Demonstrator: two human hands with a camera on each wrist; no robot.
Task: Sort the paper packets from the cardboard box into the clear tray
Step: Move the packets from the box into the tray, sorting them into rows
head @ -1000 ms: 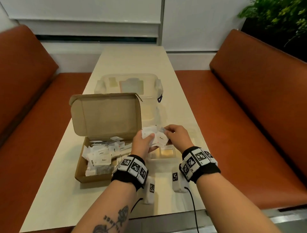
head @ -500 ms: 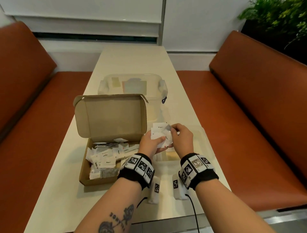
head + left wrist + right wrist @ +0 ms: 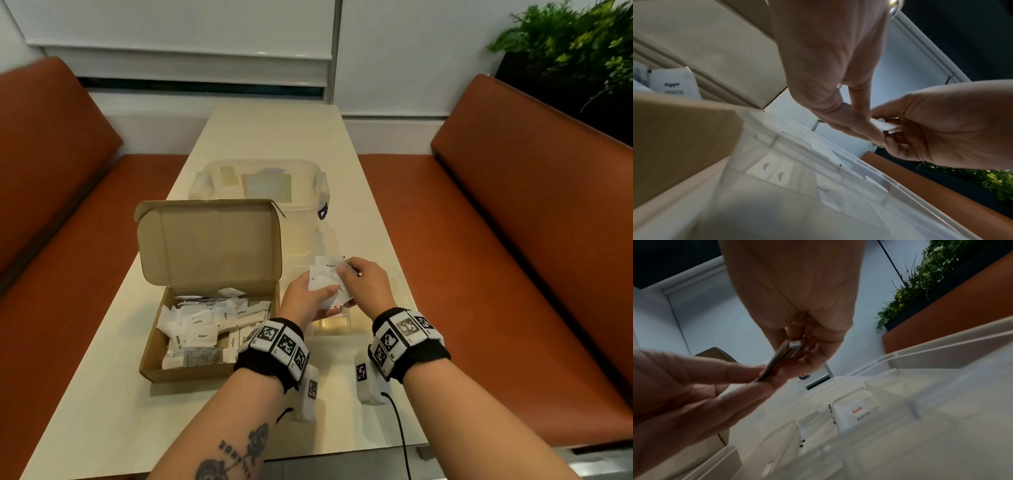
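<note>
An open cardboard box [image 3: 150, 370] on the table holds several white paper packets [image 3: 202, 334] marked Pepper and Sugar. Right of it lies the clear divided tray [image 3: 399, 284], mostly under my hands. My left hand [image 3: 308, 301] holds a fanned stack of packets [image 3: 325, 277] above the tray, thumb on top. My right hand [image 3: 359, 281] pinches one packet [image 3: 793, 348] at the stack's top right edge. In the right wrist view a Salt packet [image 3: 855, 412] stands in a tray compartment; in the left wrist view more packets [image 3: 777, 172] lie in other compartments.
A clear lidded container [image 3: 260, 185] stands behind the box. The box lid [image 3: 212, 240] stands upright. Orange benches [image 3: 513, 240] flank the narrow cream table [image 3: 274, 130]. A plant [image 3: 575, 44] is at the far right. A cable [image 3: 400, 438] runs off my right wrist.
Both hands stay together over the tray. My right fingers have worked along the stack's upper edge and now pinch a single packet there. The head view has shifted slightly.
</note>
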